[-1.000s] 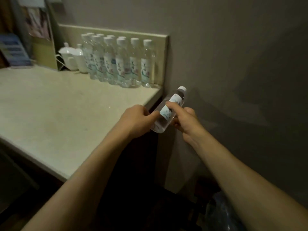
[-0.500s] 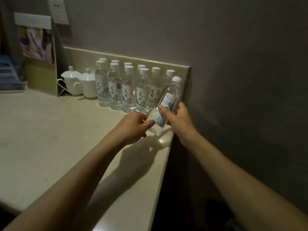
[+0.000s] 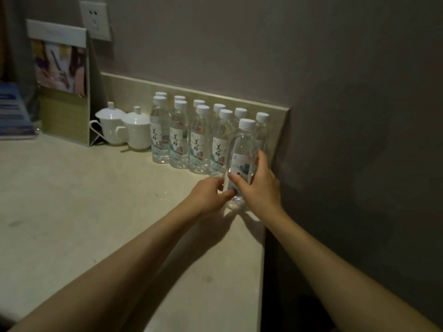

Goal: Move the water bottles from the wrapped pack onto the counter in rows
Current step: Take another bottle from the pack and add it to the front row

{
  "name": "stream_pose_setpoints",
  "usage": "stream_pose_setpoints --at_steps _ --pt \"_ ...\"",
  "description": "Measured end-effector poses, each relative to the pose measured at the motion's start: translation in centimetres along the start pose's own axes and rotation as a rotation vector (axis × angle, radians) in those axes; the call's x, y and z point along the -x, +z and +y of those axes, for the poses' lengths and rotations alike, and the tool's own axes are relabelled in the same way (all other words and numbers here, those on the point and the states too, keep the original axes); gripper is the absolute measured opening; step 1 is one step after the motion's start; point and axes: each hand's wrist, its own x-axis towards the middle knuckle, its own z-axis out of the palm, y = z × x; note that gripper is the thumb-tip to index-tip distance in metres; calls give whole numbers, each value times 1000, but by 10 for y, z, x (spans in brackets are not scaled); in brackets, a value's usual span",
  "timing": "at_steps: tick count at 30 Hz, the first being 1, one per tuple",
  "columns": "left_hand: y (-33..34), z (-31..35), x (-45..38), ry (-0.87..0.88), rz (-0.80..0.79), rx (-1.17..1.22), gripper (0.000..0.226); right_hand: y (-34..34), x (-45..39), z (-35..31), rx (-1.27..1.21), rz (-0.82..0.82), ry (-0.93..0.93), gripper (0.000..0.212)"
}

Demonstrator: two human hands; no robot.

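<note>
Dim grey walls enclose a pale bench [image 3: 72, 212], where two rows of water bottles [image 3: 191, 140] are lined up at centre frame. One bottle [image 3: 242, 152] is held upright at the rows' right end, its base on or just above the bench. It is clasped at the label by the right hand [image 3: 259, 185] and pinched low by the left hand [image 3: 208, 195]. Judged full, smooth and squeezable, it is best held mid-body.

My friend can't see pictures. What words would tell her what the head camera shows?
Two bare hands, left hand and right hand, hold a clear plastic water bottle with a white cap at the right end of a pale stone counter. Behind it stand two rows of matching bottles, beside two white lidded cups.
</note>
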Motion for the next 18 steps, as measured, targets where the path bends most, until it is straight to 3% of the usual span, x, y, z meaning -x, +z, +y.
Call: stream_pose_setpoints --at_steps 8,14,18 --pt "12 1 -10 6 125 109 31 9 0 18 -49 32 58 80" --pt "19 -4 -19 36 171 138 32 3 3 39 -51 -86 64 43" --pt "23 -7 -25 6 184 236 28 6 6 45 -72 -69 42 37"
